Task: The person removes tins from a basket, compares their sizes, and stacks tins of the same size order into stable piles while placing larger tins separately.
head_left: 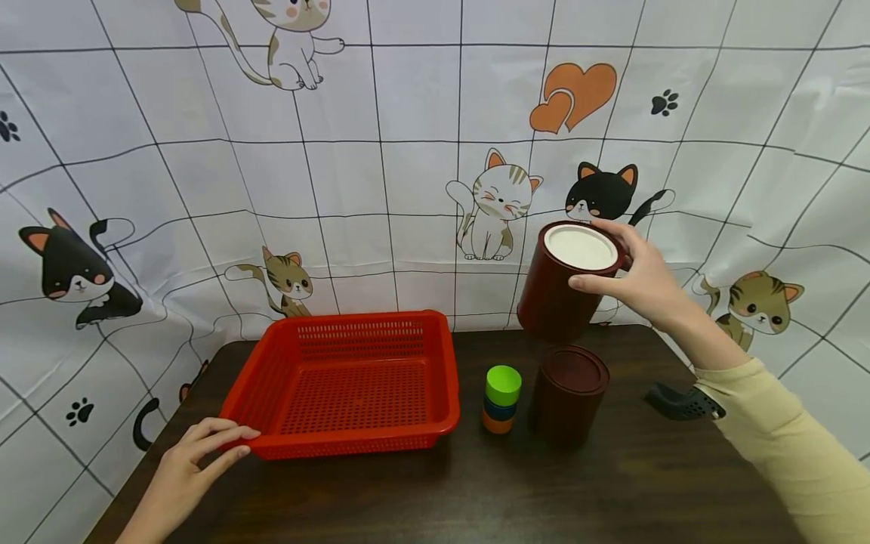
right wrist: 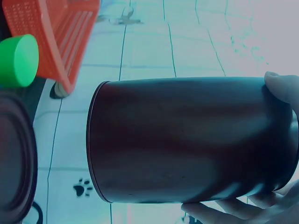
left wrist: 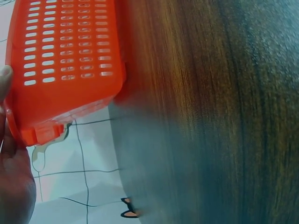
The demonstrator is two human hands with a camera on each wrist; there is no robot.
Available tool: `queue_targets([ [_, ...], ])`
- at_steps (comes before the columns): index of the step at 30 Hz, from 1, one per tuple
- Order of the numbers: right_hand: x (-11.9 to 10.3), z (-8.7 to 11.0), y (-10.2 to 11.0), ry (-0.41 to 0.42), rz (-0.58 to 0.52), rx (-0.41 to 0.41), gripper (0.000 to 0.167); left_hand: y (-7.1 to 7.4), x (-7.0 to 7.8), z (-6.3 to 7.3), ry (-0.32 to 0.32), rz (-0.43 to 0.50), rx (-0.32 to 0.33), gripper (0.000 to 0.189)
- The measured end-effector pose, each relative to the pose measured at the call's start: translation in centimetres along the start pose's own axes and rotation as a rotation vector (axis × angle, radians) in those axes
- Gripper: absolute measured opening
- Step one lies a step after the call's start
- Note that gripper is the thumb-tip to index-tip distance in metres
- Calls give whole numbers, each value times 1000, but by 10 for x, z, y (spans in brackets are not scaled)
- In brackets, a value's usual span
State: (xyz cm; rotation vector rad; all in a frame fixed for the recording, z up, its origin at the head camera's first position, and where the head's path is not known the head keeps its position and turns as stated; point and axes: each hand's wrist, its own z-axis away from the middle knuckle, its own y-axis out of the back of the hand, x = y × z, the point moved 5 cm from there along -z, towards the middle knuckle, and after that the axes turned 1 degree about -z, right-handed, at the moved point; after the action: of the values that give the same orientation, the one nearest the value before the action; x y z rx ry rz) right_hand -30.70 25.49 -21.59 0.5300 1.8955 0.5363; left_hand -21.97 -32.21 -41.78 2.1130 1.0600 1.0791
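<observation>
My right hand [head_left: 642, 276] grips a dark red-brown canister [head_left: 553, 302] near its top, thumb on one side and fingers on the other. This canister is tilted and shows a pale round top; whether that is a lid or its inside I cannot tell. Below it a second, similar canister [head_left: 569, 397] stands upright on the table, its top dark. At the near left corner of a red plastic basket [head_left: 340, 444], my left hand [head_left: 193, 465] pinches the rim between thumb and fingers. Nothing lies in the basket.
Between the basket and the standing canister is a stack of small cups [head_left: 502, 397], green above blue and orange. The dark wooden table [head_left: 476, 499] ends at a wall covering [head_left: 408, 174] printed with cats. A black strap-like piece [head_left: 683, 402] sits at the right wrist.
</observation>
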Motion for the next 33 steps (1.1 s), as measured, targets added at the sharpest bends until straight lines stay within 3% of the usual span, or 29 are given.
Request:
queue_targets([
  [17,45,23,46,-76,104,65,86,1,1,0,-17,16,11,34],
  [33,89,45,67,-136,202,108,95,0,1,0,16,14,-13,29],
])
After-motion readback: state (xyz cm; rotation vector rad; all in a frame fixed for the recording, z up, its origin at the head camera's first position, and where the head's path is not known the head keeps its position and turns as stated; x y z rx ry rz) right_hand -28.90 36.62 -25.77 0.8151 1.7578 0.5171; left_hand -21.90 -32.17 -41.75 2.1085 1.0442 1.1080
